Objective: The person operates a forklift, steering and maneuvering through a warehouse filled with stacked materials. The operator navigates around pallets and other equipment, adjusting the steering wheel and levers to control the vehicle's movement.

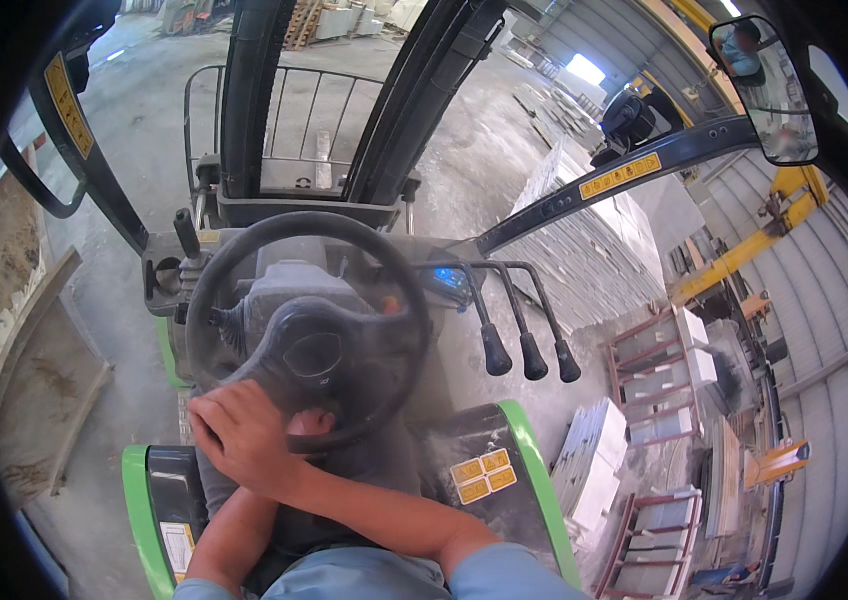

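I sit in a forklift cab behind a black steering wheel (414, 350). My forearms cross over my lap, the right one on top. My right hand (241, 430) lies over the lower left of the wheel rim, its fingers bent around it. Of my left hand (312, 421) only a small part shows, just inside the lower rim; my right arm and the rim hide the rest. Right of the wheel stand several black-knobbed levers (534, 358), with no hand on them. A short lever (186, 232) rises at the wheel's left.
Ahead are the dark mast (252, 100) and a barred load guard (319, 115). Stacked pale slabs (594, 240) stand to the right, with red metal racks (649, 375) and a yellow crane arm (734, 260). A curved slab (29, 340) leans at the left. A mirror (769, 90) hangs upper right.
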Motion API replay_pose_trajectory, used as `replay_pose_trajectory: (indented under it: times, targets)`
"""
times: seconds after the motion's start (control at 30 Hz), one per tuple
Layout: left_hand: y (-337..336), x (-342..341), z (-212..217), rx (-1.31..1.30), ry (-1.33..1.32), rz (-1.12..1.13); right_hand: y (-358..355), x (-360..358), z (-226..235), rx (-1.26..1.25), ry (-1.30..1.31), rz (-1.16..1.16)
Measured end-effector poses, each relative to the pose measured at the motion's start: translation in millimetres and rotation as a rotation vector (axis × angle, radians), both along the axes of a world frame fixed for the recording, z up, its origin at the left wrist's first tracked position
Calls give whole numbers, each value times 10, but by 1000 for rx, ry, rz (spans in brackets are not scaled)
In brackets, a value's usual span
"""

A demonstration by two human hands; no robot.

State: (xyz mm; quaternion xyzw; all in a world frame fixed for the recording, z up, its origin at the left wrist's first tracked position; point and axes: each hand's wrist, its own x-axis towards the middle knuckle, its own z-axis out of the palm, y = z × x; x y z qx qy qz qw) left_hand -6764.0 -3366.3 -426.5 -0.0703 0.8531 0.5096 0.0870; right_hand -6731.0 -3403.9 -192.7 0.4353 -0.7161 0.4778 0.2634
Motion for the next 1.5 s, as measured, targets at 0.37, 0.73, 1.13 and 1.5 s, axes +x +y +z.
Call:
replay_pose_trajectory:
  times: [0.37,0.73,1.13,1.5]
  targets:
    - [-133,-4991,-296,-81,36,30,-515,-5784,-15,-29,156,14]
    - [91,-9571,-1049,-31,20,26,-374,-11047,-469,-115,185,-118]
    - [276,-13915,-1755,2,74,71,-240,-15436,-1172,-135,181,-220]
    - [-1802,-17707,-2163,-114,834,277,-2009,-19446,-986,-115,177,-265]
